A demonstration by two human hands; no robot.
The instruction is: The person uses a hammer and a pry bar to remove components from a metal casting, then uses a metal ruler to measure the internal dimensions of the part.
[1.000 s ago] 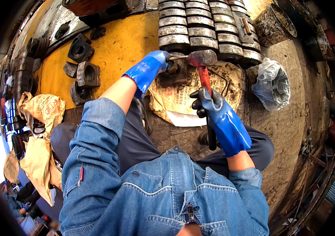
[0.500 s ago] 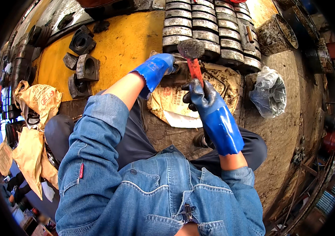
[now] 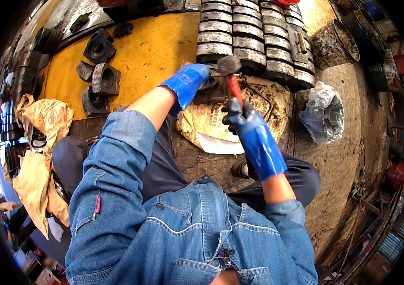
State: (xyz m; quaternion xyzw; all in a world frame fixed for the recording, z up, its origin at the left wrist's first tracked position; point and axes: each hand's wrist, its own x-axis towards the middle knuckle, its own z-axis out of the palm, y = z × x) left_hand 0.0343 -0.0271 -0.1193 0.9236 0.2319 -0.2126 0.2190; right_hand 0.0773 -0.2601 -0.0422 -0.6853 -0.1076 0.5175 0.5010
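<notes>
Both my hands wear blue rubber gloves. My right hand (image 3: 245, 123) is wrapped round the red handle of a hammer (image 3: 233, 88). The hammer's dark grey head points away from me, close to the right of my left hand. My left hand (image 3: 190, 84) is closed in front of the rows of metal blocks (image 3: 214, 49). A thin metal piece shows beside its fingertips, but the fingers hide most of what they grip. Below both hands lies a stained, printed paper sack (image 3: 207, 124), with a dark part at its upper edge by my left hand.
Several dark metal blocks with round holes (image 3: 105, 79) lie on the yellow plate (image 3: 149, 47) to the left. Crumpled brown paper bags (image 3: 35, 175) are beside my left knee. On the right stand a plastic-lined container (image 3: 324, 114) and a dirty bucket (image 3: 334, 45).
The hammer head has dropped slightly and its handle looks more foreshortened. My right hand has tilted and its forearm has shifted a little left. My left hand stays nearly in place.
</notes>
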